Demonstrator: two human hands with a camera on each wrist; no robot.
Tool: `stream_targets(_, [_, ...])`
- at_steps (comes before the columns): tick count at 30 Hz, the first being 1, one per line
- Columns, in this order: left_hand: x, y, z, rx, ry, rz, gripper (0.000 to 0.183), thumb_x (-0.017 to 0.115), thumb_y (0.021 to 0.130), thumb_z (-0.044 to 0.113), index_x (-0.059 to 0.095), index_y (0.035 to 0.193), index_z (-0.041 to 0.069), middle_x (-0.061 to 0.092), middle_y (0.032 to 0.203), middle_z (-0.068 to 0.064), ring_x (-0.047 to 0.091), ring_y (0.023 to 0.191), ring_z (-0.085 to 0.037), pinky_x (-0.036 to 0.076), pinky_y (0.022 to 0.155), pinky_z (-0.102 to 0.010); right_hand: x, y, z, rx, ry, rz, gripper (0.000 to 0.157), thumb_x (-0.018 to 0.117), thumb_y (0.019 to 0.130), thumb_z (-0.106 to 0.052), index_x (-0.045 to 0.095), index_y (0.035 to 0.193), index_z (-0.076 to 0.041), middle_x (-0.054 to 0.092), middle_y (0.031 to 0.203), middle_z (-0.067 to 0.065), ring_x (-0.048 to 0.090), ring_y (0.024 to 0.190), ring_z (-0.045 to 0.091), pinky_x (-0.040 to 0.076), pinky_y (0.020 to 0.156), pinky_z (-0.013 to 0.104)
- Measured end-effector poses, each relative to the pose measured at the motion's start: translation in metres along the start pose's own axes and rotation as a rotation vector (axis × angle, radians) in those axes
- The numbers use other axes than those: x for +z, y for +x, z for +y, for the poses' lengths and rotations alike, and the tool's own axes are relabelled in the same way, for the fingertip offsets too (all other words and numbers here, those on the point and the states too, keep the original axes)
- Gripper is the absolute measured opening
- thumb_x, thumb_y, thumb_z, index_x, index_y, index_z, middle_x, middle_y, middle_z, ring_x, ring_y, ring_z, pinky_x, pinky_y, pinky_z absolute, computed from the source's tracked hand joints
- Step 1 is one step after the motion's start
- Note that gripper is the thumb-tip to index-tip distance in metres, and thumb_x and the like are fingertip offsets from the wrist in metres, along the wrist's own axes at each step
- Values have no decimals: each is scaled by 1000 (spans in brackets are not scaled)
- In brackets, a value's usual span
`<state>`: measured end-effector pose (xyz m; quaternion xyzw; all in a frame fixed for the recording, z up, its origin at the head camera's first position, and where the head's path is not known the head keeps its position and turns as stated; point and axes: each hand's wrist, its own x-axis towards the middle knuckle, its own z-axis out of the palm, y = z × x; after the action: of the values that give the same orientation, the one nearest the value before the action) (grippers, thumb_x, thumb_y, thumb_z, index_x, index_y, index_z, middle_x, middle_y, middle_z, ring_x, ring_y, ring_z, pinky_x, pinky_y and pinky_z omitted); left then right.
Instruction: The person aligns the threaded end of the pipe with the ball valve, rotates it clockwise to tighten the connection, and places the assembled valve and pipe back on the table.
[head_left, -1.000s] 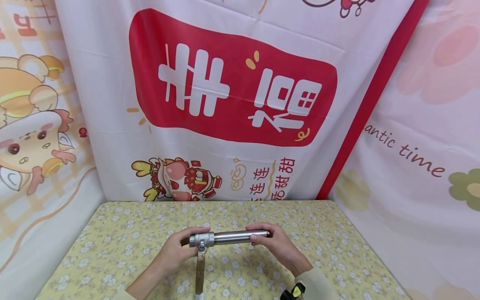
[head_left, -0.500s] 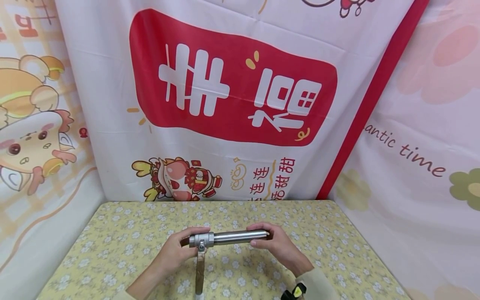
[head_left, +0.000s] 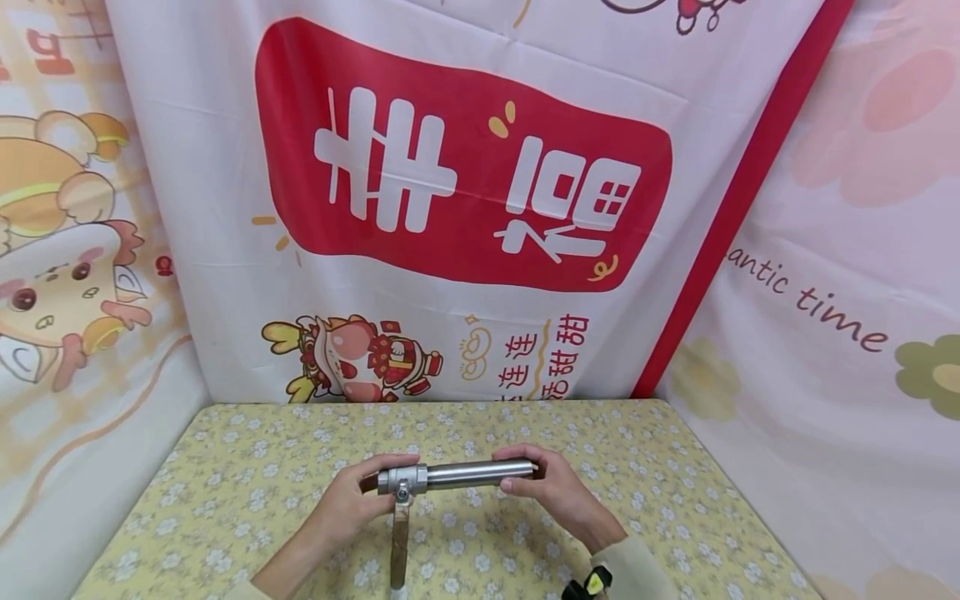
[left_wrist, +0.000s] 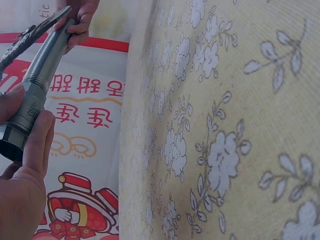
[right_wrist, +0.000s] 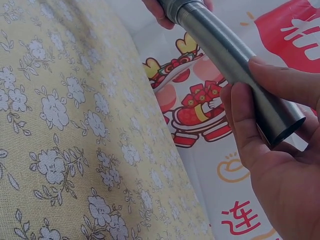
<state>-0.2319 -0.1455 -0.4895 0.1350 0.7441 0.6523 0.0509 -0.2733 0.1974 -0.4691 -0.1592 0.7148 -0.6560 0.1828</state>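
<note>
The left hand [head_left: 351, 493] pinches the valve body [head_left: 402, 480], thumb on one side and fingers on the other, while the right hand [head_left: 558, 496] holds the steel pipe [head_left: 465, 475] near its far end between thumb and fingers. Both grips are narrow, closed down to the width of the metal. The pipe runs straight between the two hands, its left end meeting the valve just beside the left fingers, where a band of thread shows; how deep that joint goes I cannot tell. Past the right fingertips the open mouth of the pipe sits within the curve of the hand.

From the valve, the lever [head_left: 400, 546] reaches back toward the person, below the left thumb and clear of both palms. Below the grips lies the flowered tablecloth [head_left: 262, 492] — the metal is held up off it. Beyond them hangs a printed cloth [head_left: 232, 350].

All of it looks stiff, and likely heavy for its size, with more weight at the valve end. The smooth pipe would probably slip under a twist, so a full wrap around its middle should hold better than fingertips; the angular valve body offers firmer purchase — the lever, likely to swing, less so.
</note>
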Motion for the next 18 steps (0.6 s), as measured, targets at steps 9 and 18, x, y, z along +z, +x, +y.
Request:
stream_targets(9, [-1, 0, 0, 8, -13, -9, 51, 76, 97, 3, 69, 147, 10, 60, 152, -27, 63, 109, -25, 59, 77, -30, -1, 1, 1, 3, -6, -2, 41, 77, 102, -13, 69, 141, -5, 67, 140, 21, 70, 112, 19, 60, 94, 33])
stream_targets(18, [-1, 0, -1, 35, 8, -15, 51, 76, 97, 4, 69, 147, 9, 60, 152, -27, 64, 110, -26, 59, 78, -29, -2, 1, 1, 15, -16, 7, 39, 76, 103, -13, 70, 141, -6, 67, 140, 21, 71, 111, 19, 59, 98, 39])
